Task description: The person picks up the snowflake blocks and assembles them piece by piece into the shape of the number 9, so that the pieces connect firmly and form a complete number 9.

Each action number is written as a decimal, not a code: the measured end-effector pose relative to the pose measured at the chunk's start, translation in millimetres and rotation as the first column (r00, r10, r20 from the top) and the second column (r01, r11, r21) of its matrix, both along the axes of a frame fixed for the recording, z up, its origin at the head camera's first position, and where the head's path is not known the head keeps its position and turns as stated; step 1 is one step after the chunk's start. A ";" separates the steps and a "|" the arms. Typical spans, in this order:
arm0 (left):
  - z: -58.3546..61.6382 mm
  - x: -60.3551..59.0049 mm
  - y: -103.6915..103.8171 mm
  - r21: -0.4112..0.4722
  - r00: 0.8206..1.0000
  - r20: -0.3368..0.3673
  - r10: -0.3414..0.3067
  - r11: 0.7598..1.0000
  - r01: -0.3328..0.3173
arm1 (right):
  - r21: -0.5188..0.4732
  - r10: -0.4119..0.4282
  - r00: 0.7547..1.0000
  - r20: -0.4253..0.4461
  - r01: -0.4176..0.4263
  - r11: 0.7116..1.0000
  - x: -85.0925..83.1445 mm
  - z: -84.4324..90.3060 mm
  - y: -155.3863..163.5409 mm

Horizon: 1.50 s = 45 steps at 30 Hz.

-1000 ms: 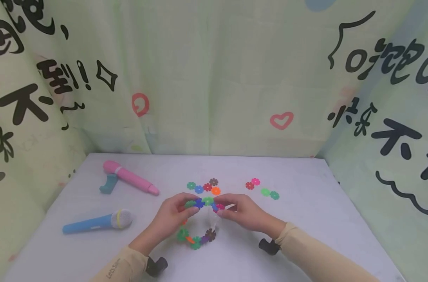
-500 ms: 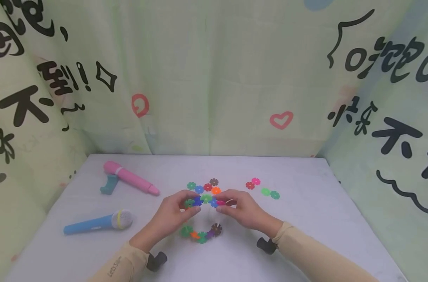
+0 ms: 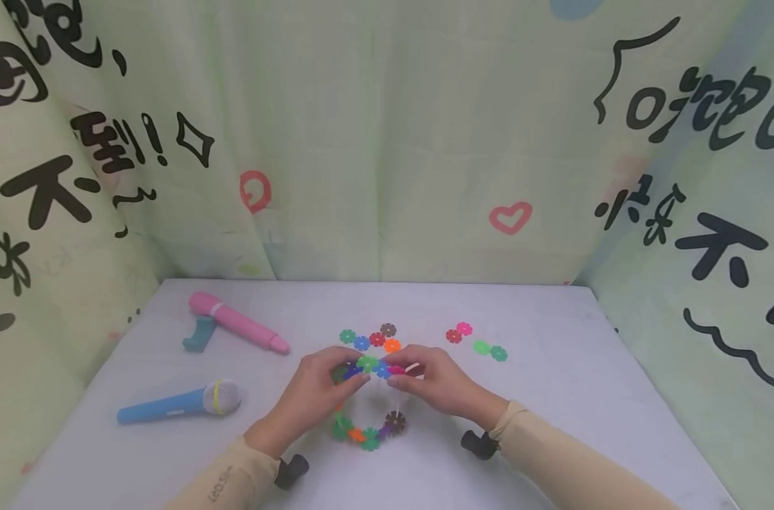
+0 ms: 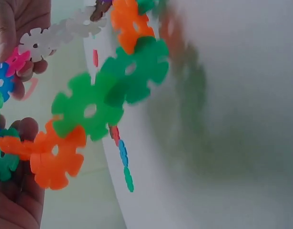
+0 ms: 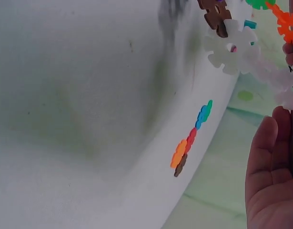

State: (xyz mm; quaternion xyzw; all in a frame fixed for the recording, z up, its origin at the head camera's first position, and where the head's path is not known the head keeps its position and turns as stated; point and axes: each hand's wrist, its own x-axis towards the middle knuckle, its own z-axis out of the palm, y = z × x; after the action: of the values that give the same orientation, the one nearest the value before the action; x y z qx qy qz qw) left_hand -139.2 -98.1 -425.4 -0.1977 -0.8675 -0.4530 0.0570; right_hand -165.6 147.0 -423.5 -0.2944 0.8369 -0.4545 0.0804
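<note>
In the head view, both hands hold up a closed-looking loop of interlocking plastic snowflake discs (image 3: pixel 370 444). My left hand (image 3: pixel 316 389) pinches its upper left part, by a dark blue disc (image 3: pixel 352 372) and a light green disc (image 3: pixel 368 364). On the other side, my right hand (image 3: pixel 440 382) pinches it near a blue disc (image 3: pixel 383 369) and a pink disc (image 3: pixel 396 370). The lower part hangs down, with green discs (image 4: pixel 89 107) and orange discs (image 4: pixel 58 157) large in the left wrist view. Whitish discs (image 5: pixel 230 46) follow a brown disc (image 5: pixel 215 14) in the right wrist view.
Behind the hands lies a joined row of discs (image 3: pixel 377 339). Further right are a red and pink pair (image 3: pixel 454 336) and a green pair (image 3: pixel 491 350). A pink toy microphone (image 3: pixel 240 322), a teal piece (image 3: pixel 199 334) and a blue microphone (image 3: pixel 179 404) lie left on the white table (image 3: pixel 552 397).
The left fingers have shifted right along the loop, covering more of the dark blue disc. The hands are slightly closer together. The hanging part rose, then dropped again and moved a little right.
</note>
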 end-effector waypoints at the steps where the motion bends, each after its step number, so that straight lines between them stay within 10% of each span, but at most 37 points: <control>1: -0.2 -0.2 0.6 -0.004 1.000 -0.006 0.003 1.000 -0.003 | 0.003 0.001 1.000 0.005 -0.001 1.000 0.0 -0.1 0.1; 13: -3.6 -0.2 -4.2 0.015 0.989 0.140 0.040 0.999 -0.042 | 0.154 -0.140 0.989 0.042 0.132 0.979 -15.8 -9.4 47.0; 26: -10.9 -4.4 -11.8 0.030 0.971 0.235 0.053 0.998 -0.062 | 0.341 -0.355 0.926 -0.126 0.377 0.861 -45.5 -32.6 113.2; 45: -14.5 -6.0 -12.8 0.064 0.958 0.286 0.011 0.997 -0.030 | 0.491 -0.409 0.899 -0.157 0.430 0.758 -49.9 -32.8 160.3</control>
State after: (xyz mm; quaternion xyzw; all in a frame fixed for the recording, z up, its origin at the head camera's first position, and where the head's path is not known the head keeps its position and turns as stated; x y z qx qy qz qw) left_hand -145.2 -110.9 -439.9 -0.1193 -0.8528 -0.5052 -0.0571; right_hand -215.4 307.3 -456.3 -0.0763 0.9730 -0.2148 0.0352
